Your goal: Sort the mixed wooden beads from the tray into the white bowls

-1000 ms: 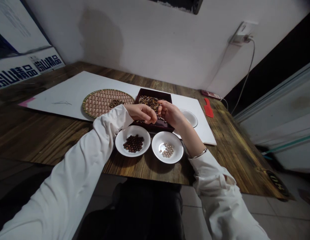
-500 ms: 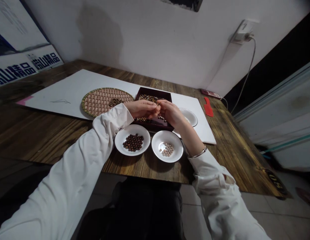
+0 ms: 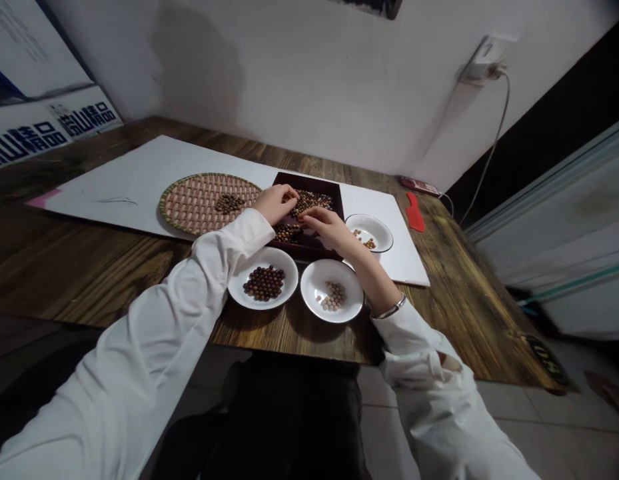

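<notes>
A dark red tray holds many mixed beads in brown, tan and pale tones. My left hand is over the tray's left side, fingers curled together; whatever they hold is hidden. Above the middle of the tray, my right hand has its thumb and fingertips pinched, on something too small to make out. Closer to me, a white bowl contains dark brown beads. Beside it, another white bowl has pale beads. A third white bowl, right of the tray, contains yellowish-brown beads.
Left of the tray lies a round woven mat with a cluster of brown beads. Mat and tray rest on a white board on the wooden table. A red scraper-like piece and a phone-like object lie at the right.
My hands were together over the tray and have moved apart. The left stays toward the far left side, while the right has come lower, uncovering beads in the tray and the third bowl.
</notes>
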Tool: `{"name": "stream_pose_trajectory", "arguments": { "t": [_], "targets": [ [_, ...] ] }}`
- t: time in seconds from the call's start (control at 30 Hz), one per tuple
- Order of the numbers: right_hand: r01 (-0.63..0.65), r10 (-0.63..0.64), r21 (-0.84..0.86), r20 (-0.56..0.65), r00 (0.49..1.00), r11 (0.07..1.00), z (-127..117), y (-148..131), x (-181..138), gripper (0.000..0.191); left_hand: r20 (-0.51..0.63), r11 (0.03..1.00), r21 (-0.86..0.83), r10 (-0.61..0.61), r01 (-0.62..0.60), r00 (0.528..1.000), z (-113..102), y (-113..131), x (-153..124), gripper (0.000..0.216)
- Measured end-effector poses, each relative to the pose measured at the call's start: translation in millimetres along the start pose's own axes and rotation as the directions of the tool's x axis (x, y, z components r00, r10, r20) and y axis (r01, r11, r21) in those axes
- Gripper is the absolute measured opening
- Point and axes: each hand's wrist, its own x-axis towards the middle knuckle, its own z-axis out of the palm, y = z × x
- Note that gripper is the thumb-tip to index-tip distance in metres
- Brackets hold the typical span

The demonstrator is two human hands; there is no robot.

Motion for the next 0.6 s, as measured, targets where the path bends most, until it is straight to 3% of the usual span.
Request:
{"name": "stream_pose_trajectory", "arguments": {
  "t": [0.2, 0.33, 0.43, 0.6],
  "targets": [
    [0.026, -0.010, -0.148, 0.108, 0.994, 0.989, 2, -7, -5, 0.015, 0.218, 0.915, 0.390, 0.020, -0.106, 0.976, -5, 15, -10, 0.037],
    [0.056, -0.023, -0.312, 0.109, 0.994, 0.949, 3, -10, -8, 0.016, 0.428, 0.826, 0.514, -0.013, -0.232, 0.904, -7, 22, -13, 0.035],
    [0.067, -0.028, -0.361, 0.113, 0.993, 0.930, 3, -12, -9, 0.016, 0.475, 0.770, 0.564, -0.004, -0.300, 0.880, -6, 21, -12, 0.032],
    [0.069, -0.021, -0.399, 0.123, 0.992, 0.914, 4, -14, -10, 0.020, 0.470, 0.762, 0.566, 0.015, -0.314, 0.883, -5, 17, -10, 0.030]
  ]
}}
